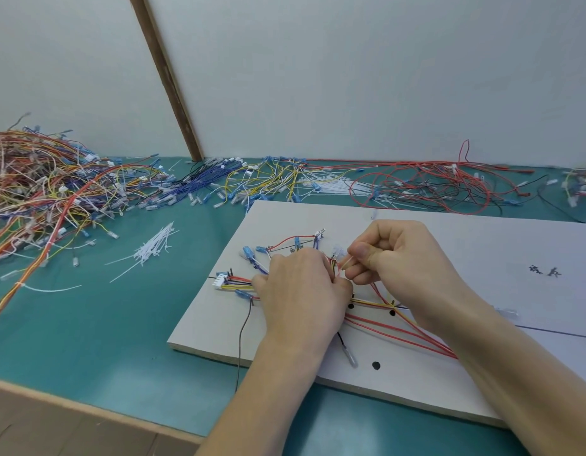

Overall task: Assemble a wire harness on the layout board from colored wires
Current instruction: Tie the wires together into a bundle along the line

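- Head view: hands met over the board (433, 238), a pale slab lying on a green table (120, 324), where colored wires (400, 327) ran between black pegs toward a white connector (219, 280) at the board's left end.
- Left hand (301, 291) lay knuckles-up on the wire bundle, fingers curled down into it; whether it gripped or merely pressed the wires could not be told.
- Right hand (400, 255) was clenched, thumb and forefinger pinching a thin pale strand, apparently a tie (346, 262), just beside the left hand's fingertips.
- Wires looked light, limp and springy, likely to slide out of line unless held close to the pegs; the tie, slim and slick, seemed best pinched near its tip.
- Loose ties (155, 248) and heaped spare wires (38, 192) lay well apart on the table.
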